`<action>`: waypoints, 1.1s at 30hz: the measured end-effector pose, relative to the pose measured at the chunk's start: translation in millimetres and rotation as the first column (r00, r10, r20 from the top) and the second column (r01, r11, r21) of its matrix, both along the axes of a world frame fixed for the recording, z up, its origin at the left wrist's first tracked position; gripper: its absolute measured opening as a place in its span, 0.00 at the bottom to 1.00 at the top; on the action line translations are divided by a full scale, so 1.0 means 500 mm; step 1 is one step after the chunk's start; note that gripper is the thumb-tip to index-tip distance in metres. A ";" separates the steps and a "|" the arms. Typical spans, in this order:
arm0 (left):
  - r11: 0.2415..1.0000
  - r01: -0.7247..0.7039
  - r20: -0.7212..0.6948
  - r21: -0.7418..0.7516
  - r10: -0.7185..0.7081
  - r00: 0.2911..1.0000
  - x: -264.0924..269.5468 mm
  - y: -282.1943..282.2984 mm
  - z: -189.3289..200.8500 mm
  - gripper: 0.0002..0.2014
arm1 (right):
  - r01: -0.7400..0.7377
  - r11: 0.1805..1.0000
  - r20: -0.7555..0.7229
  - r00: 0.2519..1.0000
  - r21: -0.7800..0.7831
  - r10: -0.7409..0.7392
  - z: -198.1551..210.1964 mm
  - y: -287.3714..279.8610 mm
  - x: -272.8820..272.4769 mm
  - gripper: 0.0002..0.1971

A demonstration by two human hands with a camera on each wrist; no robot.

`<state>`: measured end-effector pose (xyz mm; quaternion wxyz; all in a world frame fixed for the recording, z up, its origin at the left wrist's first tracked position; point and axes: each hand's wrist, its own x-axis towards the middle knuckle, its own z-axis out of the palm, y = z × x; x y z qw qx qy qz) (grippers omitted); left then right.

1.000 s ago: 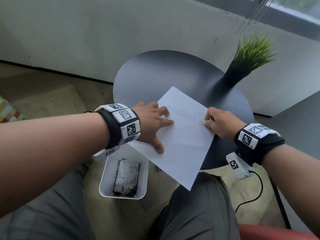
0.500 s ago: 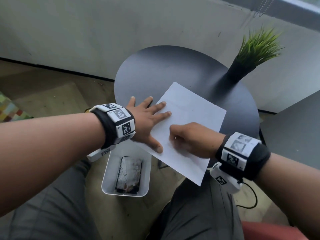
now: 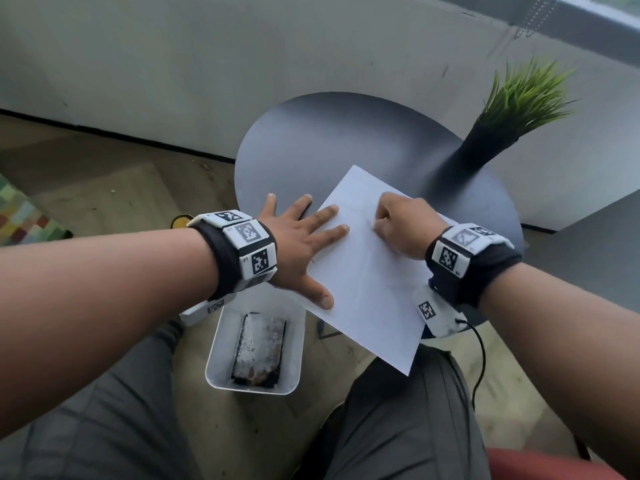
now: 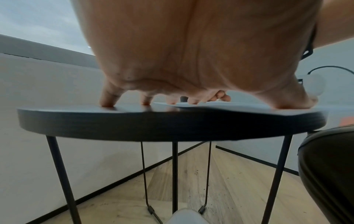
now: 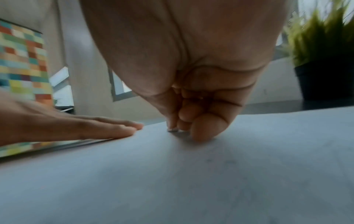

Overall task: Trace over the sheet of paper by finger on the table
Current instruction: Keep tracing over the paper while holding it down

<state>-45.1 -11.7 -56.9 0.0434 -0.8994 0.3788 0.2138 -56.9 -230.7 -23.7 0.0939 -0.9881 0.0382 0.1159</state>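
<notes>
A white sheet of paper (image 3: 367,282) lies tilted on the round dark table (image 3: 329,140), its near corner hanging over the table's edge. My left hand (image 3: 301,237) lies flat with fingers spread. Two fingers and the thumb press on the sheet's left part, and the other fingers rest on the bare table. My right hand (image 3: 401,223) is curled into a loose fist on the sheet's far half. In the right wrist view its bunched fingertips (image 5: 201,130) touch the paper (image 5: 191,174), with the left hand (image 5: 86,128) flat beside them. It holds nothing that I can see.
A black pot (image 3: 481,147) with green grass (image 3: 526,95) stands at the table's far right. A white bin (image 3: 256,344) with a dark slab inside sits on the floor under my left wrist. My knees are below the table's near edge. A wall runs behind.
My right hand went from the sheet's right edge to its near middle, then slid up toward the far half. The left hand stayed pressing the sheet, its fingers spread wider.
</notes>
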 end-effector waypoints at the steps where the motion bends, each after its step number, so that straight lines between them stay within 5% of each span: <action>1: 1.000 -0.002 -0.004 0.001 0.002 1.000 -0.001 0.000 0.001 0.63 | 0.018 1.000 0.018 1.000 -0.019 -0.018 -0.003 -0.002 0.003 0.04; 6: 1.000 -0.004 -0.013 -0.028 0.004 1.000 -0.004 0.001 -0.002 0.65 | -0.435 0.894 -0.063 0.894 0.108 0.443 0.005 0.083 -0.069 0.08; 8: 1.000 -0.001 -0.013 -0.019 0.000 1.000 -0.007 0.003 -0.004 0.65 | -0.402 0.911 -0.065 0.910 0.097 0.408 0.007 0.069 -0.057 0.08; 11: 1.000 0.011 0.004 -0.022 -0.011 1.000 -0.006 0.001 0.003 0.63 | -0.123 0.985 0.008 0.992 0.117 0.123 -0.001 0.007 -0.025 0.06; 15: 0.997 0.009 0.042 -0.077 -0.006 0.999 0.018 0.004 0.027 0.56 | -0.124 0.977 -0.040 0.990 0.175 0.133 -0.009 -0.004 -0.035 0.05; 21: 1.000 -0.029 -0.026 -0.004 0.029 0.999 0.028 0.012 0.017 0.66 | -0.065 0.991 -0.037 0.997 0.119 0.070 -0.003 0.024 -0.056 0.05; 27: 1.000 0.013 -0.003 0.014 -0.013 1.000 0.022 0.015 0.009 0.67 | -0.446 0.877 -0.056 0.885 0.177 0.462 0.007 0.124 -0.122 0.03; 31: 1.000 0.016 -0.022 0.010 -0.016 1.000 0.024 0.014 0.007 0.68 | -0.037 0.997 -0.023 0.999 0.064 0.039 0.006 0.029 -0.037 0.05; 33: 1.000 0.019 -0.029 0.010 -0.018 0.999 0.027 0.014 0.007 0.69 | 0.028 0.999 0.020 0.999 0.031 -0.029 -0.005 0.023 -0.034 0.05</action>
